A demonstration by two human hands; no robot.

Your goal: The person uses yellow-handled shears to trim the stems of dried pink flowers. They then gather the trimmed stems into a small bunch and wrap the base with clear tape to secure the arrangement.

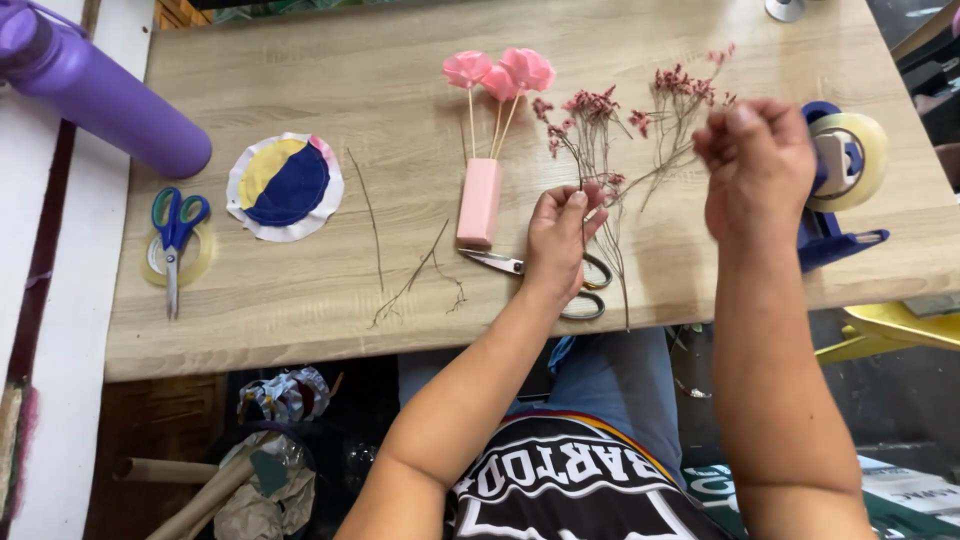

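The left hand pinched a dried flower stem upright for steadiness—scissors beneath it; the right hand, closed in a fist, hovered beside a tape dispenser.

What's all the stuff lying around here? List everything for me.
Dried flower sprigs: a few, dark pink, table centre-right.
Paper flowers: three, pink, on sticks in a pink block.
Metal scissors: one, silver, partly under left hand.
Blue-handled scissors: one, on a tape roll, left.
Fabric circles: stack, blue, yellow, white, left.
Bare twigs: several, brown, centre.
Tape dispenser: one, blue, right edge.
Bottle: one, purple, far left.
Left hand: pinching a sprig stem.
Right hand: closed, raised.
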